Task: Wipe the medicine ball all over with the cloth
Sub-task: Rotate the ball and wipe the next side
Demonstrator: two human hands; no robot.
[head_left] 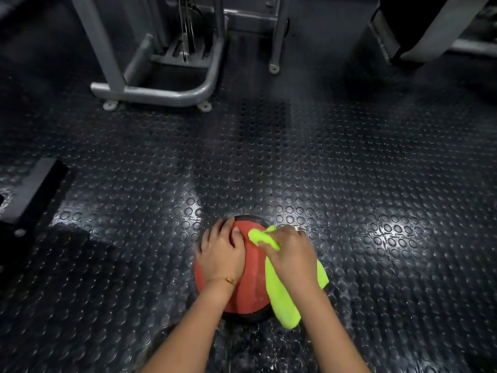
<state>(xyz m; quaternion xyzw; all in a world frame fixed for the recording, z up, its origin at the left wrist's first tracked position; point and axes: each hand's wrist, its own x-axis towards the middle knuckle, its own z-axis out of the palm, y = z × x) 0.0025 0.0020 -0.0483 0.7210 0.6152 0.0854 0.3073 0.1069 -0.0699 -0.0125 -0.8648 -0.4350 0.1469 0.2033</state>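
Observation:
A red and black medicine ball (252,275) sits on the studded rubber floor just in front of me. My left hand (222,253) lies flat on the ball's upper left side, fingers spread and pressing on it. My right hand (291,255) presses a bright yellow-green cloth (281,297) against the ball's right side. The cloth bunches out past my fingertips near the top of the ball and hangs down under my wrist. The ball's right side is hidden by the cloth and my hand.
A grey gym machine frame (161,92) with cables stands on the floor ahead to the left. A thin metal post (274,67) is bolted down beside it. A dark bench or pad (32,195) sits at the left edge. More equipment (403,36) stands at the top right.

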